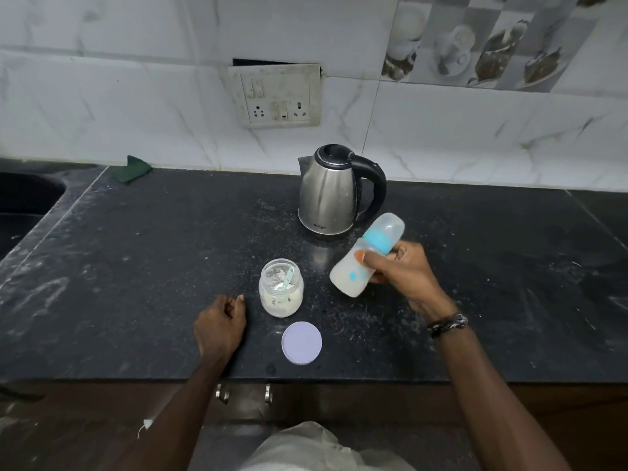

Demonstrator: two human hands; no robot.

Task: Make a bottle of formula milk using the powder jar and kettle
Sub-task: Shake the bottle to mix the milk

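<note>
Two hands work over a dark speckled surface [136, 266]. Nearest lies a lilac lid [301, 342], then an open powder jar [281, 292] with a scoop inside. The left hand [220, 326] rests loosely curled beside it, holding nothing. The right hand [404, 271] grips a tilted, capped bottle [360, 263] of milky liquid. Behind stand a kettle [331, 195] and a tiled wall with a socket [276, 95].

Location type: domestic kitchen. Indicators: a black speckled stone tabletop [170, 249] with a dark recessed sink [23, 195] set in it, far left of the hands [221, 322]; white marble-pattern wall tiles [119, 96] beyond the hands, with printed crockery tiles [475, 45] to the upper right; a grimy white switch-and-socket plate [276, 95]; a stainless-steel electric kettle with black handle [334, 193]; wooden cabinet fronts with metal handles [222, 393] below the tabletop edge.
</note>
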